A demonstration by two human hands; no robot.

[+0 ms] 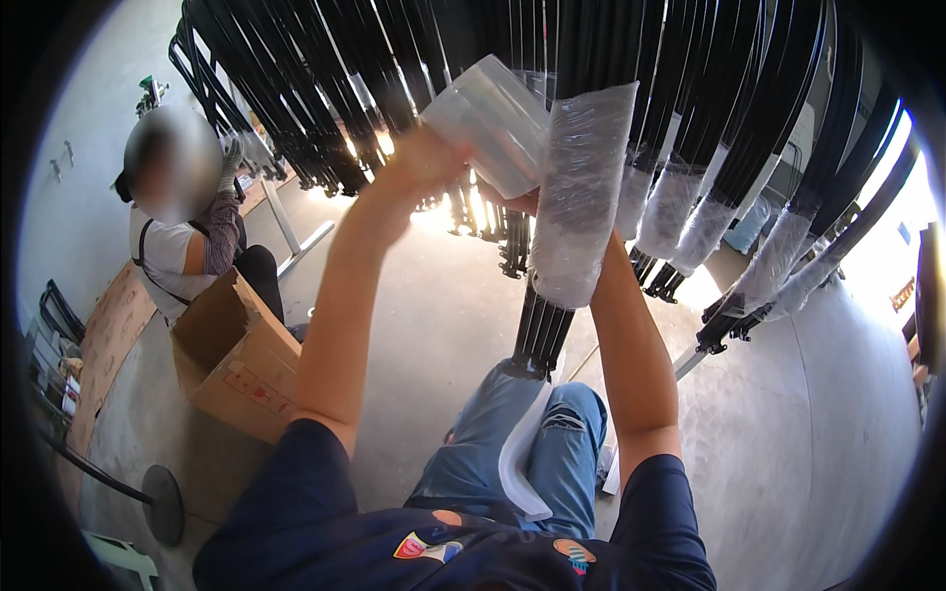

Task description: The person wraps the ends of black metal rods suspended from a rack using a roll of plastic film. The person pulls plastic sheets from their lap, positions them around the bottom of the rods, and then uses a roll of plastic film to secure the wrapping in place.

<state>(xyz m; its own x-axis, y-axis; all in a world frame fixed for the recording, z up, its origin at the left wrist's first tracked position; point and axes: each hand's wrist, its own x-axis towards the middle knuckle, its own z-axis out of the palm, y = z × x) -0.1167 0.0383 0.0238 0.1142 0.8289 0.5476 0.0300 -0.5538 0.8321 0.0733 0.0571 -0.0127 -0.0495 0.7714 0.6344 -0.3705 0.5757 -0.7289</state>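
A roll of clear stretch film (pixel 488 123) is held in my left hand (pixel 429 167), which is slightly blurred, its fingers around the near end. The roll lies against a bundle of black metal tubes (pixel 540 335), wrapped at mid-length in a thick layer of clear film (pixel 583 197). My right arm reaches up behind this bundle. Only a bit of my right hand (pixel 525 203) shows under the roll; the bundle and roll hide its fingers. From the bundle's lower end a white foam strip (pixel 522 453) hangs down over my jeans.
Many more black tubes (pixel 286 89) hang in a row, several bundles on the right wrapped in film (pixel 678 207). At left a co-worker (pixel 187 246) with a gloved hand raised sits behind an open cardboard box (pixel 241 360). A round black base (pixel 164 504) stands lower left.
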